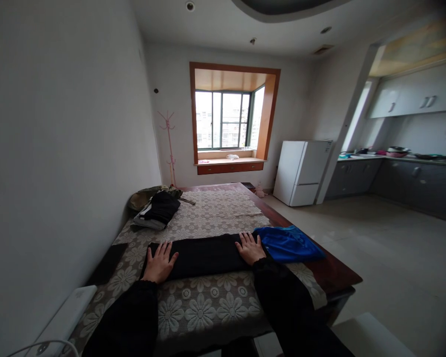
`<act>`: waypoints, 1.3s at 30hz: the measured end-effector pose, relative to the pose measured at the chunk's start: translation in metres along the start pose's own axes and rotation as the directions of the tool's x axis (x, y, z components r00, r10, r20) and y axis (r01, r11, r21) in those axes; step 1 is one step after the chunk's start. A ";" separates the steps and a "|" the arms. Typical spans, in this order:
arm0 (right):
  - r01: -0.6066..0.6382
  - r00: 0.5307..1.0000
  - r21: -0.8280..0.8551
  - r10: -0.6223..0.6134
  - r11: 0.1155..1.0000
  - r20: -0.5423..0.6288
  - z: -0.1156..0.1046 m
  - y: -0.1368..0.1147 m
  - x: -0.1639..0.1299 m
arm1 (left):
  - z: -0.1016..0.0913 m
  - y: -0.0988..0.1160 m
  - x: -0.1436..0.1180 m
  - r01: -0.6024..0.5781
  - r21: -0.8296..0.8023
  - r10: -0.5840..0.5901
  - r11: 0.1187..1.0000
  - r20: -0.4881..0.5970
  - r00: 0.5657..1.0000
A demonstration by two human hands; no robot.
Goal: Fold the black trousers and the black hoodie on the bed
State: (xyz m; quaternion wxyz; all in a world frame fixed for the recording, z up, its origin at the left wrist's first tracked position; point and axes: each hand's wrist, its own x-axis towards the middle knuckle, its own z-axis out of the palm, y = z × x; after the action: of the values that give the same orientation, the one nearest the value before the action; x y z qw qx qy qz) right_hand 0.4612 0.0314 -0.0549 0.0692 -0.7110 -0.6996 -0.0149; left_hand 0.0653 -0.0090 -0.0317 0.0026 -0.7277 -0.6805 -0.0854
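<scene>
On table, under both palms: long black garment, folded into a narrow band, lying crosswise on floral lace tablecloth. Left hand flat on band's left end, fingers spread and open, gripping nothing, pressing down. Right hand flat on band's right end, fingers likewise open and splayed, fingertips pointing away from body. Both forearms in dark sleeves, reaching forward from lower edge of view.

Just right of right hand, touching black band's end: blue garment, crumpled, partly on lace and partly on bare dark red wooden table edge. Farther back on left side of table, well apart from hands: pile of clothes, black on top, grey and olive beneath. Flat dark rectangular item at table's left edge near wall, kind not clear. White box-shaped object at lower left, against wall.

Beyond table: wood-framed bay window, pink coat stand in corner to its left. White fridge on right side of room, next to grey kitchen counter with dishes on top, white cupboards above.
</scene>
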 end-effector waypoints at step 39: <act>0.162 0.953 0.088 -0.133 0.983 -0.271 -0.013 0.003 -0.016 | -0.004 -0.060 0.004 0.365 -0.225 -0.398 0.903 -0.120 0.910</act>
State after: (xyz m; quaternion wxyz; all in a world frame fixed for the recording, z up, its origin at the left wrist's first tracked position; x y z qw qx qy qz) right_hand 0.4653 0.0142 -0.0443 0.1993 -0.6435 -0.7351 -0.0761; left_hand 0.0058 -0.0013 -0.0341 -0.0307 -0.5671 -0.7957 -0.2106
